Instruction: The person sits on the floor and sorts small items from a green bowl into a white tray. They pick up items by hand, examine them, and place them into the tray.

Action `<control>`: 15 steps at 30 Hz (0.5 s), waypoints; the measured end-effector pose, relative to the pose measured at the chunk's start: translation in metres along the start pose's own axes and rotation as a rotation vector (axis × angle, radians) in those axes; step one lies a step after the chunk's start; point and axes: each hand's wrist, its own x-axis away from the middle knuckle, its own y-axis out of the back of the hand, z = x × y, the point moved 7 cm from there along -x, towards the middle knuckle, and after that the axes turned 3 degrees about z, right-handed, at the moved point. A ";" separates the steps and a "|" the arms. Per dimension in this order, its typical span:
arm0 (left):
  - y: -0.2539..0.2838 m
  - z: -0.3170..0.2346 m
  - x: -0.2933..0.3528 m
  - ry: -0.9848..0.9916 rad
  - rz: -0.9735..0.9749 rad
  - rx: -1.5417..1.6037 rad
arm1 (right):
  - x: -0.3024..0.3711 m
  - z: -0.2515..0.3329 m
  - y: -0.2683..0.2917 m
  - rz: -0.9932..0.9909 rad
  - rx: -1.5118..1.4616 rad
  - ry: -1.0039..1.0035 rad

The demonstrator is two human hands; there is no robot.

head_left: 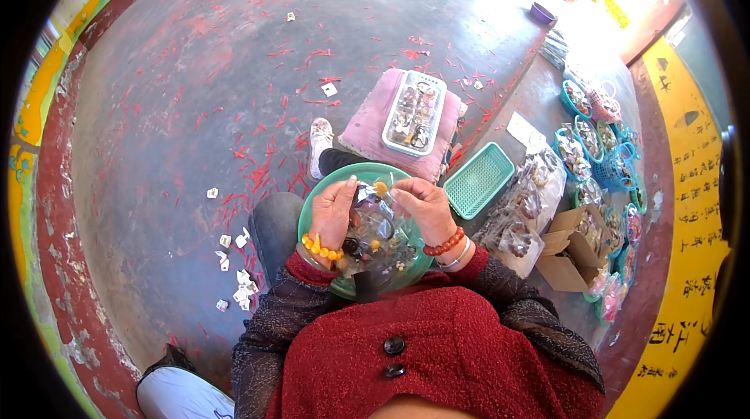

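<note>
Filling the lower part of a round green basin is a jumble of small clear packets with dark and coloured bits inside. Beyond it, a white basket of similar packaged pieces sits on a pink cushion. To the right lie a green mesh tray, an open cardboard box and, along the wall, turquoise baskets of packaged goods. One clear packet with an orange piece is up between the two hands, above the pile. The right hand has thumb and fingers pinched together on its right side. The left hand has thumb and fingers close together at its left; whether they grip it, I cannot tell.
</note>
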 end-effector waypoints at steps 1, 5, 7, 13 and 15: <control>0.000 -0.001 0.000 -0.010 -0.019 0.012 | 0.000 -0.003 0.000 0.022 0.002 -0.021; -0.002 -0.003 0.000 -0.029 0.019 -0.026 | 0.002 -0.005 0.004 -0.018 -0.053 0.039; 0.000 -0.001 -0.002 -0.054 0.065 -0.084 | 0.004 0.003 0.004 -0.004 -0.048 0.126; -0.004 0.006 0.000 0.035 0.134 0.172 | 0.007 -0.003 0.009 -0.025 0.034 0.106; 0.004 0.005 -0.001 0.004 0.094 0.136 | 0.002 0.003 0.010 0.030 0.028 0.074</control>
